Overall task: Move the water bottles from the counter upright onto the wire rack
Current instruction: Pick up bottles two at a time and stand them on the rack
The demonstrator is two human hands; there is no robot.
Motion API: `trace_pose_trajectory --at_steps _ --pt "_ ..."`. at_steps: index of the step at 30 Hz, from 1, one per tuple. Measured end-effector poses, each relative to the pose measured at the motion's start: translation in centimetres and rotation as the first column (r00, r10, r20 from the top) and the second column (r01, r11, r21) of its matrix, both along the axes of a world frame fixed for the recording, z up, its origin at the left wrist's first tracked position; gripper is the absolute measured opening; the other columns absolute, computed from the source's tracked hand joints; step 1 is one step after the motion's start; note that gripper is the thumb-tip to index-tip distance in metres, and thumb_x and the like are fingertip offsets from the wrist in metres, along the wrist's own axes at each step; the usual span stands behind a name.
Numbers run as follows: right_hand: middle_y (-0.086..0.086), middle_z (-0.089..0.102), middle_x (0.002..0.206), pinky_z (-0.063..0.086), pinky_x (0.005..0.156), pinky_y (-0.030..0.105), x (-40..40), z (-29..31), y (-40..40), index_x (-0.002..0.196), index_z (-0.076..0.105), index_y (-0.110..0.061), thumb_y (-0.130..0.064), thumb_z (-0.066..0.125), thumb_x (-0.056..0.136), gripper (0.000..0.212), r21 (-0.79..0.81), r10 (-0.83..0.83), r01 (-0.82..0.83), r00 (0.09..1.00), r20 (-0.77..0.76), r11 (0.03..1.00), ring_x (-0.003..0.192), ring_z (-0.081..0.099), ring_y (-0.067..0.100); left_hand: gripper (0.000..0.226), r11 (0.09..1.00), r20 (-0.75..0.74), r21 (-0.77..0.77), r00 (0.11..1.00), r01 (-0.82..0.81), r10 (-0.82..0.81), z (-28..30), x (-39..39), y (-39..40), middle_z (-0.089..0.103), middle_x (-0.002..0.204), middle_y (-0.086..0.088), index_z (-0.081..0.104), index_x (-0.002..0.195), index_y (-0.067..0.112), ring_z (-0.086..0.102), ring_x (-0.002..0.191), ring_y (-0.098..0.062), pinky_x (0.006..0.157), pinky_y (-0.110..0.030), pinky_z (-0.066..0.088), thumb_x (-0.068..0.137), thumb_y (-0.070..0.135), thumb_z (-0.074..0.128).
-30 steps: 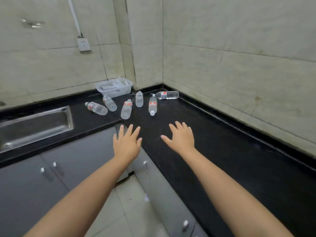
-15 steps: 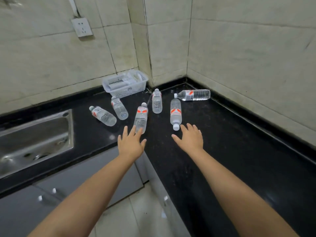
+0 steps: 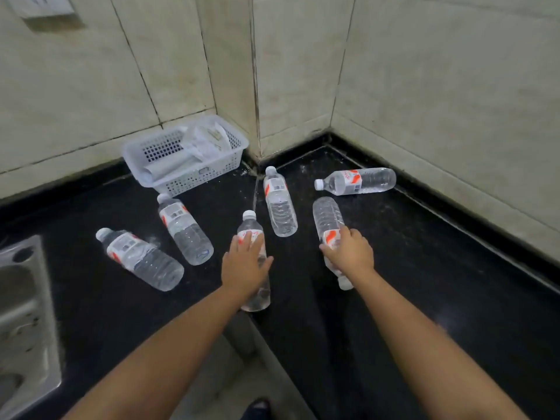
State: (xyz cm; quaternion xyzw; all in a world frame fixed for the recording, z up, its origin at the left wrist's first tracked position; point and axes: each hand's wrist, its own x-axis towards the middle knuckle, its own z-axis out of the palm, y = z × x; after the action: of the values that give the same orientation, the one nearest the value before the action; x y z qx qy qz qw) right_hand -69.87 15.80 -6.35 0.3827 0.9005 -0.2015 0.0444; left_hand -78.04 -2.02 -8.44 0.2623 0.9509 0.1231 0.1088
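Observation:
Several clear water bottles with red-and-white labels lie on their sides on the black counter [image 3: 424, 268]. My left hand [image 3: 245, 265] rests flat on one bottle [image 3: 251, 225], fingers straight along its label and thumb at its right side; the cap points away from me. My right hand [image 3: 350, 253] curls its fingers over the label of a second bottle [image 3: 326, 215], whose cap points toward me. Loose bottles lie at centre [image 3: 280, 207], back right [image 3: 357, 180], left [image 3: 185, 231] and far left [image 3: 142, 260]. No wire rack is in view.
A white perforated basket [image 3: 209, 174] with papers in it stands in the back corner against the tiled wall. A steel sink [image 3: 24, 313] is set in the counter at the left. The counter is L-shaped, with cabinet fronts and floor below its inner corner.
I have moved closer to the corner. Both hands, held open above the counter edge before, have come down onto two bottles, and the right fingers have curled over theirs.

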Motion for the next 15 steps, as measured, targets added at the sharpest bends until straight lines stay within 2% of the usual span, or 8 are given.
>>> trace_pose_trajectory --at_steps 3,6,10,15 --pt "0.016 0.034 0.143 0.026 0.112 0.048 -3.1 -1.2 -0.1 0.141 0.024 -0.011 -0.046 0.061 0.081 0.079 -0.009 -0.062 0.063 0.997 0.045 0.998 0.131 0.035 0.033 0.068 0.993 0.038 0.045 0.993 0.109 -0.111 -1.1 -2.7 0.5 0.008 0.157 -0.005 0.014 0.147 0.02 0.005 0.146 -0.025 0.116 -0.04 0.019 0.091 0.042 0.046" --pt "0.019 0.029 0.145 0.02 0.114 0.049 -5.2 -2.1 0.1 0.144 0.015 -0.012 -0.043 0.062 0.082 0.083 0.005 -0.125 0.125 0.987 0.104 0.992 0.132 0.033 0.035 0.078 0.99 0.103 0.101 0.989 0.096 -0.106 -2.3 -3.7 0.8 0.002 0.157 -0.009 0.008 0.147 0.011 -0.003 0.146 -0.025 0.118 -0.036 0.012 0.089 0.038 0.051" --pt "0.023 0.028 0.142 0.028 0.109 0.047 -6.2 -2.5 0.2 0.145 0.008 -0.01 -0.035 0.058 0.087 0.08 0.032 -0.147 0.144 0.978 0.15 0.989 0.128 0.033 0.038 0.079 0.988 0.129 0.128 0.986 0.088 -0.104 -2.9 -3.8 1.0 -0.001 0.157 -0.01 0.007 0.147 0.007 -0.007 0.146 -0.025 0.119 -0.037 0.007 0.088 0.033 0.052" --pt "0.018 0.028 0.14 0.035 0.103 0.046 -5.6 -2.5 0.9 0.145 0.009 -0.013 -0.025 0.063 0.083 0.083 -0.025 -0.113 0.116 0.988 0.105 0.993 0.127 0.034 0.035 0.08 0.989 0.132 0.122 0.986 0.083 -0.099 -3.2 -3.9 1.1 -0.005 0.157 -0.01 0.003 0.147 0.005 -0.01 0.145 -0.025 0.119 -0.036 0.003 0.089 0.034 0.051"
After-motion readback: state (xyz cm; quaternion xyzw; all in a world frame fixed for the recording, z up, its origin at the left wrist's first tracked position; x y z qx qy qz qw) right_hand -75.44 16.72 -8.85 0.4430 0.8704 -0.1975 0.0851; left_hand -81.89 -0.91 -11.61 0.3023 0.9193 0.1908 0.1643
